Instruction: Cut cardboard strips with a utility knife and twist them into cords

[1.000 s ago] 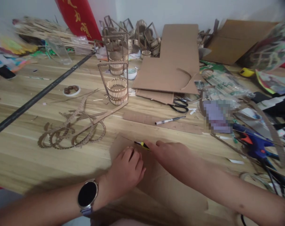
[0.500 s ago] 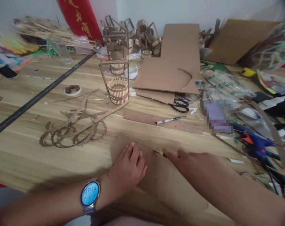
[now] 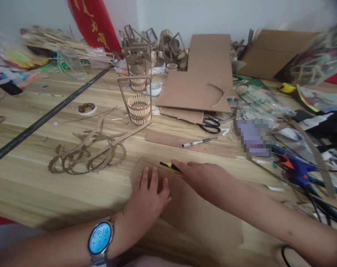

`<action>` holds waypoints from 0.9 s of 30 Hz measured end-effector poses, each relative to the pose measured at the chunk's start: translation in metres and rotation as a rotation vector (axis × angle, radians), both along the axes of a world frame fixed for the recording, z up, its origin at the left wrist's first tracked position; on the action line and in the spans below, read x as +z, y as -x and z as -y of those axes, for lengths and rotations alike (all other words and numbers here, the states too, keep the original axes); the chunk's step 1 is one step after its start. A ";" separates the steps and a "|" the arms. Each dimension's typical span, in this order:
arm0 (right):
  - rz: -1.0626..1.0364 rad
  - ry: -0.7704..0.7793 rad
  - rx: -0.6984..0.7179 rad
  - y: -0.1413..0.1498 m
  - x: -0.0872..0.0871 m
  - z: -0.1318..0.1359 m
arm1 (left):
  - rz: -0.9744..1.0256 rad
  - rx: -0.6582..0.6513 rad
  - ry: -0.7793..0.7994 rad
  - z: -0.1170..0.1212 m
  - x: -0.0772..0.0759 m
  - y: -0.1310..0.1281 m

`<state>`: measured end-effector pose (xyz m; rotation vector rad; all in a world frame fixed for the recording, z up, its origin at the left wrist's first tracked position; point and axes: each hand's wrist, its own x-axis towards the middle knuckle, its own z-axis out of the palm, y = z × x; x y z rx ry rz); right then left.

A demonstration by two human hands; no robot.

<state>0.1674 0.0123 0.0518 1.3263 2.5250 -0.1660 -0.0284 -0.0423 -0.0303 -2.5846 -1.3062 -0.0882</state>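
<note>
A sheet of brown cardboard lies on the table in front of me, with a dark line along its far edge. Flat on its left part rests my left hand, fingers spread, a lit watch on the wrist. My right hand is closed around a yellow and black utility knife, whose dark tip points left above the far edge of the sheet. Whether the tip touches the cardboard I cannot tell. Beyond the sheet are a cardboard strip and a pen.
Curled cardboard strips lie left. Behind them stands a small slatted basket with a tall handle. Black-handled scissors poke out by a large cardboard piece. A blue glue gun sits right, a long dark bar left.
My right hand with the knife went right along the cardboard's far edge, then came back left. My left hand's fingers have spread, and the watch face has lit up.
</note>
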 end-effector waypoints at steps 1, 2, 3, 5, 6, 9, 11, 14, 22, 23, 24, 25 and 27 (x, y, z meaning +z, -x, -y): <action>0.008 0.003 0.020 0.009 -0.002 -0.002 | -0.010 -0.001 0.000 0.000 0.001 0.000; 0.013 0.001 0.035 0.015 -0.004 -0.004 | -0.014 -0.005 -0.005 0.000 0.001 0.001; 0.013 0.000 0.051 0.019 -0.006 -0.005 | -0.013 -0.010 -0.015 0.000 0.001 0.001; 0.005 -0.007 0.075 0.021 -0.011 -0.006 | -0.003 -0.019 -0.035 0.000 0.000 0.002; 0.003 -0.013 0.083 0.021 -0.013 -0.006 | 0.004 -0.022 -0.043 -0.001 0.000 0.002; 0.008 -0.032 0.106 0.021 -0.015 -0.007 | 0.021 -0.032 -0.062 -0.001 -0.002 0.003; 0.030 -0.034 0.107 0.024 -0.011 -0.008 | 0.033 -0.045 -0.079 -0.001 -0.003 0.003; 0.079 -0.022 0.129 0.031 0.001 -0.009 | 0.049 -0.052 -0.107 -0.001 -0.004 0.003; 0.263 -0.056 0.173 0.019 0.020 0.008 | 0.043 -0.036 -0.089 0.000 -0.002 0.003; 0.293 -0.034 0.137 0.010 0.019 0.013 | 0.039 -0.037 -0.085 0.000 -0.001 0.003; 0.322 -0.001 0.085 -0.001 0.019 0.018 | 0.036 -0.036 -0.082 0.000 -0.001 0.003; 0.340 0.040 0.030 -0.014 0.018 0.023 | 0.033 -0.034 -0.082 0.000 -0.001 0.003; 0.295 0.064 -0.084 -0.045 0.016 0.033 | 0.030 -0.025 -0.083 0.001 -0.001 0.003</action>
